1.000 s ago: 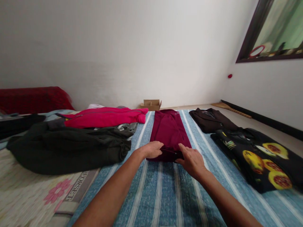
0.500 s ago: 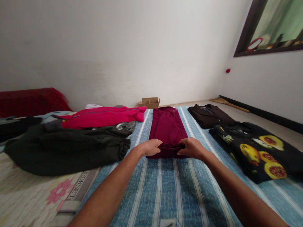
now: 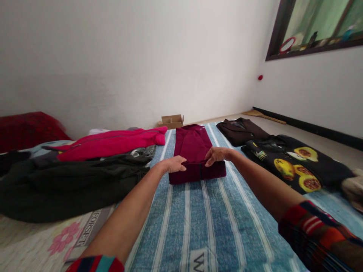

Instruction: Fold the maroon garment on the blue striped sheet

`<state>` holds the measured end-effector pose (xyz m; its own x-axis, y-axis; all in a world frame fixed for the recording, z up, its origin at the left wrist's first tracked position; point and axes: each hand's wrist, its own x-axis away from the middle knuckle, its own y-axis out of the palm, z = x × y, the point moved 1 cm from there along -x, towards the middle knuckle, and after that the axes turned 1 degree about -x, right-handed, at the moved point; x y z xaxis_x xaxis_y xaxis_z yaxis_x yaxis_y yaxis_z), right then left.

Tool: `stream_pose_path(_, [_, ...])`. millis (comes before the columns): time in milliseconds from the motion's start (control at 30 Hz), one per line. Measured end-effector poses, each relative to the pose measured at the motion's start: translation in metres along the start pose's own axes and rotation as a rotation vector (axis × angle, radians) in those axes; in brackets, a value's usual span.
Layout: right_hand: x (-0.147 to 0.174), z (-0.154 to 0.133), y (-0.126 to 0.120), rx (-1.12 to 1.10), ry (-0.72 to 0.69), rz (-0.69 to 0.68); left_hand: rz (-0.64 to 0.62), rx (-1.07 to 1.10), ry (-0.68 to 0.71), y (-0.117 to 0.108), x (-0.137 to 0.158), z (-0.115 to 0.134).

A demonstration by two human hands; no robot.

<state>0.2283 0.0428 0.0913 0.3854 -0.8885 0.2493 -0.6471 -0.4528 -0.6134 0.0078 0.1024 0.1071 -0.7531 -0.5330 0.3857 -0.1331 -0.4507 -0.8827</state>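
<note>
A maroon garment (image 3: 193,141) lies folded into a long strip on the blue striped bed cover (image 3: 176,223). Its near end is turned up into a thick fold, and both of my hands grip the top of that fold. My left hand (image 3: 175,164) pinches it left of the middle, thumb toward me. On the right side, my right hand (image 3: 217,155) has its fingers closed on the same edge. A dark zip line runs down the front of the fold between the hands.
To the left lie a pink jacket (image 3: 113,143) and a dark green garment (image 3: 73,185). At the right are a folded brown garment (image 3: 241,131) and a black fruit-print garment (image 3: 292,162). A cardboard box (image 3: 172,121) stands by the wall.
The near end of the maroon garment has been lifted and now stands as a taller fold. My hands have moved up with it, and the view has shifted slightly to the right.
</note>
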Motion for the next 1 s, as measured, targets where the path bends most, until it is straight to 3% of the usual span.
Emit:
stream_pose_path(400, [-0.006,0.004,-0.001,-0.06,-0.002,0.046,0.027,0.022,-0.042,-0.003,-0.007,-0.004])
stream_pose_path(667, [0.007,-0.001,0.007,-0.062,-0.009,0.07,0.034,-0.013,-0.018,0.0,0.003,0.005])
stream_pose_path(867, [0.04,0.005,0.041,-0.054,-0.055,0.092,0.17,-0.044,-0.006,0.047,0.041,0.03])
stream_pose_path(1000, [0.07,0.009,0.071,0.052,-0.139,0.273,0.298,-0.126,0.011,0.091,0.064,0.041])
